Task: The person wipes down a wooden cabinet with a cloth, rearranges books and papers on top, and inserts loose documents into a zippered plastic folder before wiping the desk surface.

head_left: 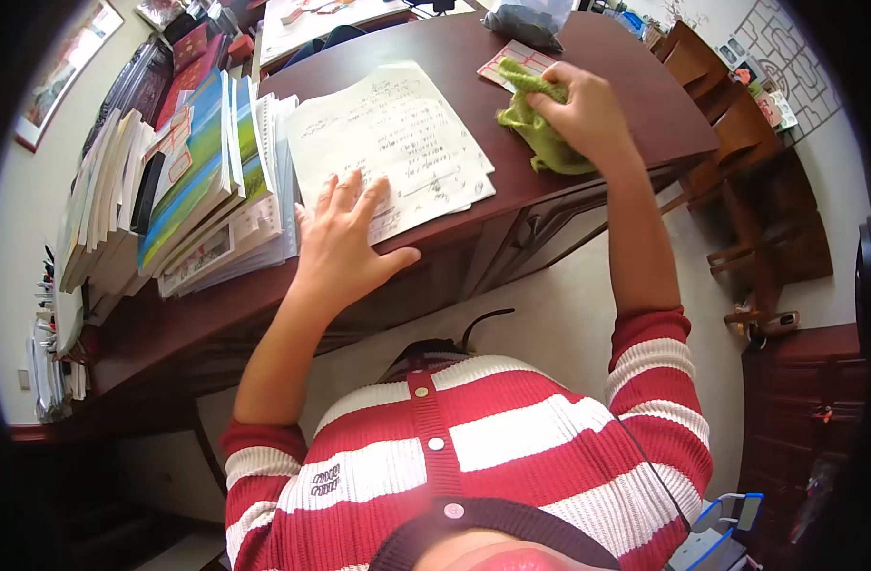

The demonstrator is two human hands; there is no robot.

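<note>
My left hand (345, 238) lies with fingers spread on the lower left part of a stack of handwritten paper sheets (397, 124). The sheets rest on a dark red-brown desk (378, 48), close to its front edge. To their right, my right hand (583, 109) is closed around a green cloth (540, 133), bunched up on the desktop. Part of the cloth hangs loose below the fingers. Just behind it lies a red and white printed card (516, 65), partly covered by the cloth.
Piled books and booklets (207, 171) stand along the desk's left side, touching the papers. A clear plastic bag (528, 21) with dark contents sits at the back edge. Wooden chairs (740, 124) stand to the right, and a dark red cabinet (802, 409) is at lower right.
</note>
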